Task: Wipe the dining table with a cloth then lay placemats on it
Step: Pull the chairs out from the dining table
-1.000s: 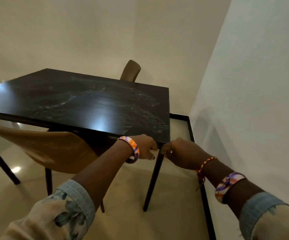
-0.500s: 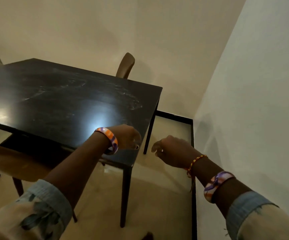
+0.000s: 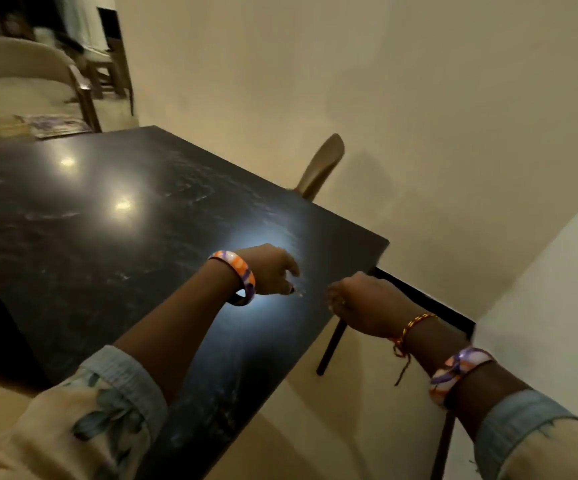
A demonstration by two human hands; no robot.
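Both hands hover over the near right part of the dark tabletop [image 3: 114, 237], its long axis running away to the left; the left hand [image 3: 268, 270] sits further in, fingers loosely curled and empty; the right hand [image 3: 360, 303] hangs at the edge, also loosely curled, holding nothing; no cloth shows; what may be placemats [image 3: 55, 124] lie beyond the far corner, nearer the left hand; a chair [image 3: 322, 166] stands by the pale wall [image 3: 419, 98]

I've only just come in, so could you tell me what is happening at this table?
A person stands at the corner of a dark dining table, both arms held out over it. The left hand and right hand hang loosely curled above the tabletop, holding nothing. No cloth or placemat shows on the table. A brown chair stands at its far side.
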